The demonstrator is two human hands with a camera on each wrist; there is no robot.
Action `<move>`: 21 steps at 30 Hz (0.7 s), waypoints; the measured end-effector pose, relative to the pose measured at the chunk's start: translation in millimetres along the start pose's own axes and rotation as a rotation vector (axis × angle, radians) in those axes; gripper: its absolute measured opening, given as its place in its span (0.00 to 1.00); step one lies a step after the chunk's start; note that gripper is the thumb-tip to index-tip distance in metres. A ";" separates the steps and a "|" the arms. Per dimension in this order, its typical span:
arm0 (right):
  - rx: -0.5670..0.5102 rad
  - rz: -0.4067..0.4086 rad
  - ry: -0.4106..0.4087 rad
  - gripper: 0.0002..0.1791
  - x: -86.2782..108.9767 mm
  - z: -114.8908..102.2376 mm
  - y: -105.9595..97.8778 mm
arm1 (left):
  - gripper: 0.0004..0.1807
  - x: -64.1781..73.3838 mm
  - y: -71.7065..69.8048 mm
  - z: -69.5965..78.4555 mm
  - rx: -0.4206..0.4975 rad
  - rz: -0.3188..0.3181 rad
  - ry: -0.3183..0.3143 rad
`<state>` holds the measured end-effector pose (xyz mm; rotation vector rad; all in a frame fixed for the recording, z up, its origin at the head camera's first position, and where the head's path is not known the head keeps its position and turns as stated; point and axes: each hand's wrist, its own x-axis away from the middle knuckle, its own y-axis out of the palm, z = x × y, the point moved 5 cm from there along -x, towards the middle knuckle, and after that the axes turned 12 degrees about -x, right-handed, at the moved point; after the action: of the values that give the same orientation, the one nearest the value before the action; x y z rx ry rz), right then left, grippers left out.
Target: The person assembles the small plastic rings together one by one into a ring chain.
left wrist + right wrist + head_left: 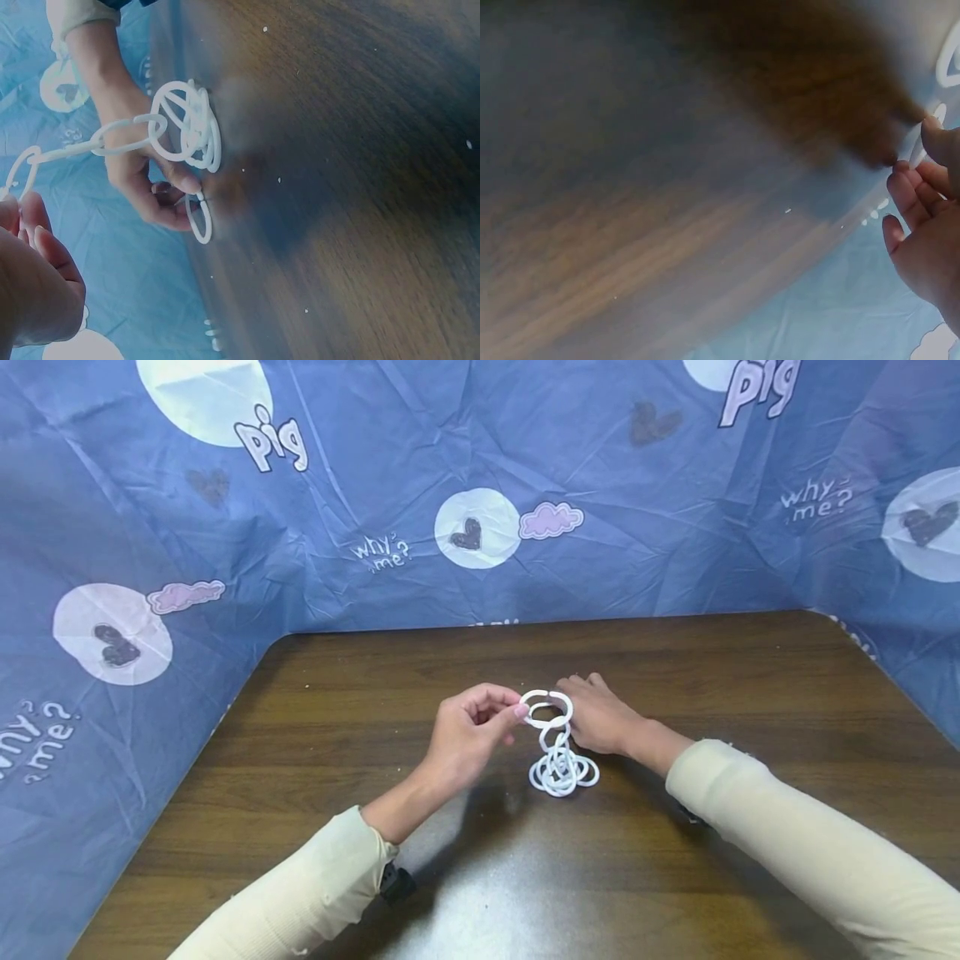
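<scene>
A chain of white plastic C-shaped rings (561, 774) hangs and gathers in a cluster at the middle of the table. My left hand (467, 733) pinches the chain's top ring (568, 702) between thumb and fingers, holding it up above the cluster. Beyond the chain, my right hand (600, 717) is low over the table. In the left wrist view, its thumb and fingers pinch another white ring (208, 226), which looks separate from the clustered rings (214, 135). The right wrist view shows this ring (919, 150) edge-on at the fingertips.
The brown wood-grain table (337, 735) runs back to a blue printed sheet (390, 485), which also rises along both sides. A dark strap or device (396, 883) sits under the left sleeve's cuff. Small pale specks dot the tabletop.
</scene>
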<state>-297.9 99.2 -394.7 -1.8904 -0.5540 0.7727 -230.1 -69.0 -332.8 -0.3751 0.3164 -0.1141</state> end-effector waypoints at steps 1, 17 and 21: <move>0.007 0.005 -0.018 0.13 0.5 -1.4 0.0 | 0.04 0.1 -0.1 0.1 0.000 0.000 0.000; -0.026 0.136 -0.117 0.19 5.5 2.2 -30.4 | 0.04 0.9 -2.8 -1.7 0.010 0.007 -0.015; -0.072 0.195 -0.100 0.20 15.2 4.0 -45.7 | 0.03 0.4 -2.7 -1.6 0.001 0.012 -0.024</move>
<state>-292.2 130.8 -358.5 -2.0010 -0.4696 0.9903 -230.4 -72.2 -333.3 -0.3737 0.2949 -0.0978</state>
